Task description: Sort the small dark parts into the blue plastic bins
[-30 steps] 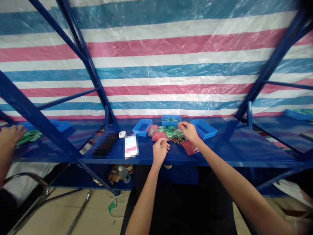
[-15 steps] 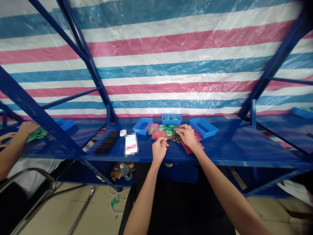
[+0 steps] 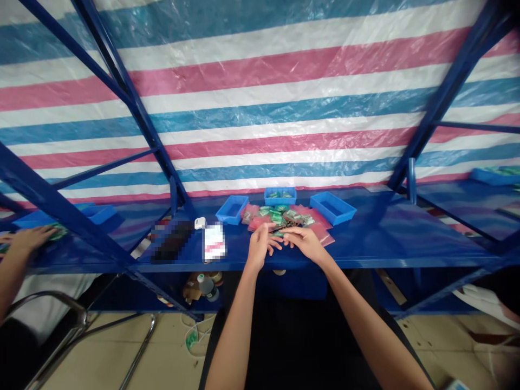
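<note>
My left hand (image 3: 261, 244) is over the front of the blue table, thumb up and some fingers spread; whether anything sits in it is too small to tell. Close on its right, my right hand (image 3: 303, 241) has thumb and fingers pressed together on something small that I cannot make out. A bit of green shows between the two hands. Just behind them lie green packets (image 3: 278, 215), small dark metal parts (image 3: 290, 223) and pink bags (image 3: 324, 234). Blue trays stand behind the pile: a left one (image 3: 232, 209), a middle one (image 3: 280, 195) holding green packets, and a right one (image 3: 332, 208).
On the blue table (image 3: 385, 238), left of the pile, are a white case (image 3: 200, 222), a blurred white item (image 3: 214, 241) and a dark item (image 3: 174, 241). Blue metal posts rise on both sides. Another person's hand (image 3: 34, 237) works at the far left.
My right hand has come back from the pile toward my left hand, near the table's front. The view has shifted slightly. At the far left the other person's hand has moved lower.
</note>
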### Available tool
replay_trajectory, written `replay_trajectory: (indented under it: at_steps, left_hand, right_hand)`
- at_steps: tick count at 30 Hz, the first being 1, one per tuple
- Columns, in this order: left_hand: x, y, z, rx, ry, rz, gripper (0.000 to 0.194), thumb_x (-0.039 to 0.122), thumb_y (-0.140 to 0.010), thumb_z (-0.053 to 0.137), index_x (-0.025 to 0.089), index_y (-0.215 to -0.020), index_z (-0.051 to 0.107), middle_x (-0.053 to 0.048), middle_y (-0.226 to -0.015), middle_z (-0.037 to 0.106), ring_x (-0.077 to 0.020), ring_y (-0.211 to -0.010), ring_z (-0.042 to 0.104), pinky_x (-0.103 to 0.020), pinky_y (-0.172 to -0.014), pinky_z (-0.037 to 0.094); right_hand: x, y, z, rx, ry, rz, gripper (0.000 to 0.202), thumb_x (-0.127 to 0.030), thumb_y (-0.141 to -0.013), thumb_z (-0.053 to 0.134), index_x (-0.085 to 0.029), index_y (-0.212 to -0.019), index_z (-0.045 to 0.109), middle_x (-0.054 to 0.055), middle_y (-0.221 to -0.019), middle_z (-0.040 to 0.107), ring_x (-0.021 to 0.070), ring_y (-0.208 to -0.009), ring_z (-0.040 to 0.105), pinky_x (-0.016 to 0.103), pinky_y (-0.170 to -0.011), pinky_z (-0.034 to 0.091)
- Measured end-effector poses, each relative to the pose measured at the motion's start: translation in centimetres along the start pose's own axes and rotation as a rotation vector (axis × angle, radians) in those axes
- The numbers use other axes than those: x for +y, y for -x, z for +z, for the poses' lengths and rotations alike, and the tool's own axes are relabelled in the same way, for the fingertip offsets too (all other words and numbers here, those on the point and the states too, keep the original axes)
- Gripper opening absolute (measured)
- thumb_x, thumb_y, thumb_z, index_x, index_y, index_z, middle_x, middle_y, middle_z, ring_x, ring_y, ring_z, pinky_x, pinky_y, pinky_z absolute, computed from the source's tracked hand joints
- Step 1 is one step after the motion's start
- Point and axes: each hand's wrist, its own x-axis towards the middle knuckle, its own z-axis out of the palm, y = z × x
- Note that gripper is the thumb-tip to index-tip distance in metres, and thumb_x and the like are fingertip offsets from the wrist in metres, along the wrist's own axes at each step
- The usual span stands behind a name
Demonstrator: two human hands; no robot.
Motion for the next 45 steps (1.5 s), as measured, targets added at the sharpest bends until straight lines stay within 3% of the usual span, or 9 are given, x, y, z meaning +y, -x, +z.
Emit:
replay_trajectory:
  at_steps: [3, 8, 15, 22, 27, 31, 38, 42, 45]
  left_hand:
    - [-0.1, -0.1, -0.1, -0.012, -0.03, 0.04, 0.063, 0.055, -0.08, 0.069, 0.015, -0.127, 0.056, -0.008, -0.079, 0.072, -0.0195, -0.061, 0.071, -0.017, -0.038, 0.035]
    - [-0.9, -0.4, -0.3, -0.025, -0.052, 0.052, 0.057, 0.042, -0.075, 0.078, 0.015, -0.122, 0.061, -0.012, -0.096, 0.074, -0.0204, -0.068, 0.072, -0.019, -0.044, 0.042]
    - [-1.1, -0.4, -0.2, 0.053, -0.111, 0.076, 0.039, 0.05, -0.08, 0.07, 0.014, -0.094, 0.066, -0.003, -0.063, 0.067, -0.0153, -0.055, 0.065, -0.021, -0.044, 0.042]
    - [-1.1, -0.4, 0.0, 0.129, -0.098, 0.116, 0.041, 0.055, -0.087, 0.058, 0.016, -0.096, 0.062, 0.002, -0.056, 0.059, -0.0113, -0.048, 0.057, -0.019, -0.041, 0.039]
    - [-1.1, -0.1, -0.2, 0.123, -0.173, 0.128, 0.035, 0.051, -0.088, 0.057, 0.017, -0.09, 0.064, 0.004, -0.052, 0.053, -0.0092, -0.044, 0.051, -0.019, -0.046, 0.039]
    - [-0.9, 0.1, -0.2, 0.111, -0.179, 0.134, 0.033, 0.05, -0.088, 0.057, 0.018, -0.088, 0.065, 0.004, -0.054, 0.053, -0.0094, -0.045, 0.051, -0.02, -0.048, 0.039]
    - [-0.8, 0.1, -0.1, 0.108, -0.164, 0.137, 0.031, 0.047, -0.088, 0.058, 0.018, -0.087, 0.065, 0.003, -0.056, 0.054, -0.0097, -0.047, 0.051, -0.02, -0.048, 0.04]
    - [-1.0, 0.1, -0.2, 0.11, -0.178, 0.154, 0.03, 0.048, -0.088, 0.058, 0.018, -0.088, 0.066, 0.002, -0.059, 0.055, -0.01, -0.048, 0.052, -0.02, -0.049, 0.042]
    - [-1.1, 0.1, -0.2, 0.106, -0.191, 0.164, 0.03, 0.048, -0.089, 0.057, 0.018, -0.089, 0.065, 0.002, -0.059, 0.055, -0.0103, -0.05, 0.053, -0.02, -0.05, 0.043]
  right_hand:
    - [0.4, 0.2, -0.1, 0.02, 0.033, -0.066, 0.032, -0.039, -0.088, 0.055, -0.022, -0.11, 0.073, 0.005, -0.098, 0.071, 0.0161, -0.074, 0.062, 0.03, -0.069, 0.051]
    - [0.1, 0.4, -0.5, 0.066, 0.052, -0.071, 0.033, -0.039, -0.091, 0.052, -0.023, -0.111, 0.073, 0.005, -0.103, 0.071, 0.0191, -0.086, 0.064, 0.031, -0.075, 0.051]
    - [0.9, 0.1, 0.2, 0.158, 0.016, -0.06, 0.03, -0.046, -0.085, 0.064, -0.022, -0.099, 0.076, 0.006, -0.096, 0.073, 0.0201, -0.084, 0.065, 0.03, -0.072, 0.052]
    - [0.7, -9.1, -2.0, 0.361, -0.053, 0.043, 0.047, -0.035, -0.087, 0.057, -0.014, -0.128, 0.063, 0.007, -0.088, 0.073, 0.0164, -0.071, 0.065, 0.027, -0.065, 0.053]
    - [1.4, -13.3, -4.0, 0.272, 0.11, 0.212, 0.048, -0.023, -0.083, 0.061, -0.014, -0.13, 0.061, 0.008, -0.096, 0.075, 0.0176, -0.071, 0.068, 0.029, -0.065, 0.056]
    - [2.2, -10.4, -5.7, 0.327, 0.443, 0.105, 0.024, -0.022, -0.086, 0.058, -0.018, -0.103, 0.074, 0.008, -0.099, 0.076, 0.022, -0.088, 0.07, 0.035, -0.083, 0.055]
    - [1.4, -2.3, -8.0, 0.212, 0.81, -0.127, 0.03, -0.037, -0.094, 0.052, -0.022, -0.108, 0.073, 0.009, -0.106, 0.073, 0.0254, -0.099, 0.066, 0.038, -0.091, 0.05]
    - [1.8, 3.0, -6.2, 0.181, 1.035, -0.082, 0.061, -0.064, -0.081, 0.063, -0.022, -0.125, 0.066, 0.015, -0.125, 0.066, 0.0346, -0.116, 0.059, 0.048, -0.1, 0.045]
    - [2.7, 6.3, -3.7, 0.221, 1.154, -0.062, 0.086, -0.073, -0.078, 0.06, -0.022, -0.146, 0.048, 0.017, -0.152, 0.043, 0.04, -0.137, 0.041, 0.058, -0.109, 0.034]
